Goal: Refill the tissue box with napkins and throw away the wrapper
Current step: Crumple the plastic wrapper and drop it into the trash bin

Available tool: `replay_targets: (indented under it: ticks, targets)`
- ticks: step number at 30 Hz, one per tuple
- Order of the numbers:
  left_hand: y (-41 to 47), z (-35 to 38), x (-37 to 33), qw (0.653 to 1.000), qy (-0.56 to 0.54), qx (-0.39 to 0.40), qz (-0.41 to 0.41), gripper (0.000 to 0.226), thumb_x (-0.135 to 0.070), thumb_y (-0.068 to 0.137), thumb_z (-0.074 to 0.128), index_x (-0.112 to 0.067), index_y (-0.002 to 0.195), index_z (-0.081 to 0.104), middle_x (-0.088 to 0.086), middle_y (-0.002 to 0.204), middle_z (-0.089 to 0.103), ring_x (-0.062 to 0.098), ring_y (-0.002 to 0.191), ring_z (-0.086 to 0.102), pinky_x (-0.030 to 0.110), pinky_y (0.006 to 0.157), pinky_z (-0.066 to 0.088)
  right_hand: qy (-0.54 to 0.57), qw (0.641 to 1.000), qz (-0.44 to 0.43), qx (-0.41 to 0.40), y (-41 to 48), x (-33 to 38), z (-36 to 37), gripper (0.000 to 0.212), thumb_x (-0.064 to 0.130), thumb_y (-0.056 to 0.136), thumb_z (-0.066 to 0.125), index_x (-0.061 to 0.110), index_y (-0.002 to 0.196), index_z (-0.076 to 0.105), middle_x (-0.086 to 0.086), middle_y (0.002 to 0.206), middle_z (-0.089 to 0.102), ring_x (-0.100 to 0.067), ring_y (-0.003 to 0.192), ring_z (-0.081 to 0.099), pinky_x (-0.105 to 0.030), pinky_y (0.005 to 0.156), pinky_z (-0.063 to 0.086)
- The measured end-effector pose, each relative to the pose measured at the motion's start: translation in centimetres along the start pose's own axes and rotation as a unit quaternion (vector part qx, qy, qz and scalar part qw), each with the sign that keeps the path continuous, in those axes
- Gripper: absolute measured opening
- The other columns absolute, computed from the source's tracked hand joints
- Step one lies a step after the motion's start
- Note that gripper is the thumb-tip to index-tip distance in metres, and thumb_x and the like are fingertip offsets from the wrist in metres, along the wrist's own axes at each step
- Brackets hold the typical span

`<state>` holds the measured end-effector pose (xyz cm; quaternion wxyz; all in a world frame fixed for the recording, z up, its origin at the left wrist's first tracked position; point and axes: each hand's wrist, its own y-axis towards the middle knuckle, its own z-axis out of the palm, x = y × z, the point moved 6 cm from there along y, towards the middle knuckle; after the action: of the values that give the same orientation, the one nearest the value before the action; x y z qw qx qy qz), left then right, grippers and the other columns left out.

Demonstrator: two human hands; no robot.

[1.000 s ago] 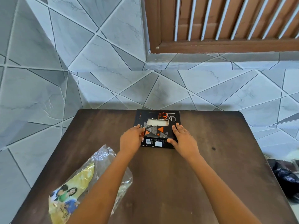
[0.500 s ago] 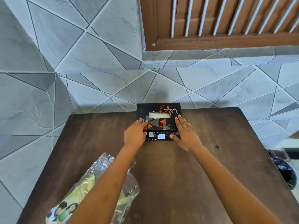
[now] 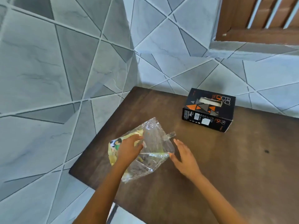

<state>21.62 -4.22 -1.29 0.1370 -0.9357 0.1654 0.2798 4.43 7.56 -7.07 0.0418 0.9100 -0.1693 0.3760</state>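
A: What carries it all?

B: A dark wooden bench point(image 3: 210, 167) set into a tiled corner. Near its far edge stands the black tissue box point(image 3: 208, 109), closed up, with white napkins showing in the slot on top. Nothing touches it.

A: And the wrapper?

B: The wrapper point(image 3: 145, 149) lies crumpled near the bench's left edge, well apart from the box. It is clear plastic with a yellow printed panel, and looks empty.

A: So which step is this?

B: I judge the refill done and the wrapper pickup in hand. The left hand point(image 3: 129, 151) is on the wrapper, its fingers curled down into the film over the printed end; it seems to have hold of it, though the glare on the plastic makes it hard to say how firmly. The right hand point(image 3: 184, 157) sits just beside the wrapper's right end, fingers spread flat and loose, holding nothing, the fingertips about touching the film.

A: What does the next move call for?

B: Probably gathering the loose film into one bunch with both hands, so nothing trails, then lifting it off and carrying it to a bin. No bin shows here.
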Motion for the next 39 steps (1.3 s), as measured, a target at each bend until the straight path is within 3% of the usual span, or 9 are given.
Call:
replay_targets:
  ticks: [6,10,13,16,19,24,29,35,39]
  targets:
    - [-4.2,-2.0,9.0,0.989,-0.010,0.018,-0.146,0.051,-0.037,0.091,0.052,-0.010,0.134,0.043,0.012,0.139,0.050,0.028,0.127,0.049,0.032,0.107,0.036,0.049,0.994,0.089,0.039,0.4,2.4,4.3,0.092,0.062,0.072,0.058,0.012,0.142,0.025,-0.013,0.148,0.033,-0.029,0.137,0.029,-0.044,0.111,0.031]
    - [-2.7,-0.6,10.9,0.984,-0.090,0.077,-0.136,0.122,-0.087,0.051,0.054,-0.017,0.145,0.019,0.011,0.151,0.032,0.031,0.136,0.038,0.044,0.114,0.032,0.089,0.979,0.185,0.014,1.5,1.7,4.4,0.089,0.047,0.078,0.065,0.008,0.143,0.020,-0.016,0.148,0.032,-0.033,0.135,0.032,-0.044,0.109,0.033]
    - [-1.1,0.3,11.7,0.979,-0.125,0.116,-0.114,0.098,-0.050,0.072,0.072,-0.019,0.146,0.017,0.002,0.147,0.037,0.025,0.134,0.041,0.039,0.111,0.033,0.212,0.946,0.244,-0.022,1.7,2.3,5.5,0.079,0.034,0.081,0.066,0.008,0.142,0.022,-0.017,0.138,0.045,-0.034,0.125,0.046,-0.040,0.098,0.040]
    - [-0.5,0.6,10.5,0.966,-0.183,0.165,-0.079,0.103,-0.056,0.067,0.074,-0.027,0.147,0.014,-0.008,0.144,0.038,0.018,0.130,0.045,0.035,0.109,0.037,0.257,0.925,0.273,-0.057,1.5,2.8,6.8,0.058,0.023,0.082,0.066,0.010,0.132,0.041,-0.015,0.118,0.061,-0.029,0.105,0.059,-0.040,0.089,0.049]
    - [-0.2,0.9,9.2,0.941,-0.259,0.205,-0.078,0.084,-0.031,0.086,0.063,-0.018,0.148,0.007,-0.001,0.134,0.037,0.015,0.125,0.043,0.023,0.094,0.038,0.337,0.887,0.305,-0.079,0.9,3.4,8.4,0.034,0.012,0.081,0.065,0.005,0.114,0.060,-0.015,0.113,0.065,-0.029,0.101,0.063,-0.043,0.089,0.052]
    - [-0.4,2.9,8.0,0.887,-0.369,0.260,-0.097,0.093,-0.060,0.062,0.069,-0.034,0.140,0.026,-0.004,0.135,0.048,0.017,0.116,0.054,0.042,0.094,0.051,0.431,0.864,0.254,-0.051,-0.9,6.0,9.0,0.028,0.005,0.082,0.063,0.005,0.110,0.064,-0.013,0.106,0.068,-0.017,0.085,0.065,-0.017,0.063,0.055]
    - [-0.3,3.4,5.6,0.883,-0.347,0.315,-0.014,0.054,-0.031,0.082,0.068,-0.028,0.130,0.044,-0.006,0.116,0.061,0.011,0.102,0.063,0.028,0.085,0.054,0.474,0.860,0.189,-0.017,-2.5,7.4,8.1,0.031,0.015,0.084,0.062,0.019,0.115,0.063,0.005,0.109,0.069,-0.010,0.100,0.065,-0.024,0.085,0.051]
    - [0.3,2.0,4.1,0.915,-0.335,0.224,0.013,0.025,0.007,0.084,0.053,-0.011,0.095,0.066,0.007,0.090,0.068,0.017,0.079,0.064,0.022,0.065,0.053,0.567,0.810,0.145,-0.032,-3.8,8.0,7.9,0.065,0.015,0.063,0.070,0.017,0.124,0.049,-0.012,0.125,0.059,-0.021,0.104,0.063,-0.032,0.087,0.054]
    - [0.6,1.7,3.8,0.896,-0.376,0.234,-0.048,0.035,0.013,0.084,0.045,-0.014,0.075,0.065,-0.001,0.064,0.068,0.012,0.061,0.063,0.024,0.057,0.050,0.438,0.888,0.100,-0.091,-4.9,7.8,5.5,0.110,0.025,0.058,0.082,0.042,0.138,0.009,0.013,0.144,0.024,-0.002,0.114,0.051,-0.018,0.088,0.050]
